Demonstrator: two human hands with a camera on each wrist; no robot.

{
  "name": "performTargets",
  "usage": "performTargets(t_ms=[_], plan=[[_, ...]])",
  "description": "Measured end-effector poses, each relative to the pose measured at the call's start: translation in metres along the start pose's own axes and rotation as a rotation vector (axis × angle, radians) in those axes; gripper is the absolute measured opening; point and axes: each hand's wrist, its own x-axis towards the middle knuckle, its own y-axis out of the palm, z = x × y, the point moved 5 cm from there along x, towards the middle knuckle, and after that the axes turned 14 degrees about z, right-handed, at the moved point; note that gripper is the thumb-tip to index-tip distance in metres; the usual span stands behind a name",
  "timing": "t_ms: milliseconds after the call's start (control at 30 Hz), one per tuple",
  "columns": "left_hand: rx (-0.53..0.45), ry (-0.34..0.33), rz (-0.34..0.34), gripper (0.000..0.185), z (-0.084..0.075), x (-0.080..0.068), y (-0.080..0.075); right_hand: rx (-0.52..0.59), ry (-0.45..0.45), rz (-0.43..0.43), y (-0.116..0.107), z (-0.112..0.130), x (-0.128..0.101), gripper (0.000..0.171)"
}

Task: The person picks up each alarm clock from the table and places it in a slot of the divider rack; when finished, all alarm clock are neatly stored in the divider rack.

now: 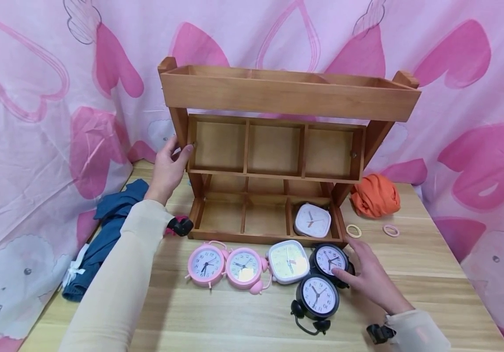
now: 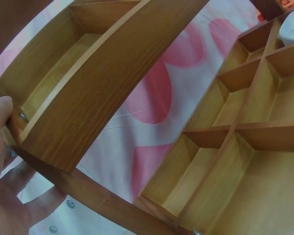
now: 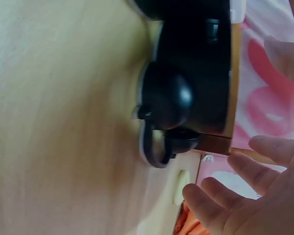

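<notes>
The left hand (image 1: 169, 168) grips the left upright of the wooden shelf rack (image 1: 287, 98), thumb curled round the post beside the middle tier; the rack stands at the back of the wooden surface (image 1: 410, 274) against a pink heart-patterned curtain (image 1: 36, 122); the right hand (image 1: 372, 281) lies low on the surface with fingers relaxed and spread, its fingertips touching the right rim of a black twin-bell alarm clock (image 1: 330, 259), clamped on nothing; that clock sits just in front of the rack's bottom tier, directly left of the hand; a second black alarm clock (image 1: 317, 298) lies just below it, near the thumb; left of them in a row stand a white square clock (image 1: 288, 261) and two pink alarm clocks (image 1: 225, 264); another white clock (image 1: 312, 220) rests in the rightmost bottom compartment; an orange cloth (image 1: 375, 195) and two hair ties (image 1: 372, 231) lie to the right, a blue garment (image 1: 102, 230) to the left.
</notes>
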Motion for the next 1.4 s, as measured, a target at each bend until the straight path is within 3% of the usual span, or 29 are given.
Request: performTargets(t_ms=[167,633,900,1167,1400], plan=[[-0.003,0.006,-0.001,0.064,0.002,0.002,-0.001,-0.029,-0.001,0.003,0.007,-0.006,0.005,0.097],[0.002,0.001,-0.003,0.064,0.002,0.002,0.0,0.017,0.049,0.052,0.011,-0.01,0.014,0.105],[0.007,-0.007,-0.004,0.065,0.003,0.002,-0.001,-0.009,-0.007,0.088,0.013,-0.007,0.006,0.102],[-0.004,0.0,-0.003,0.063,0.002,0.002,0.0,-0.032,-0.062,0.081,0.01,0.0,0.001,0.082],[-0.008,0.001,-0.001,0.062,0.002,0.003,0.0,0.005,-0.066,0.121,0.013,-0.002,0.004,0.089]])
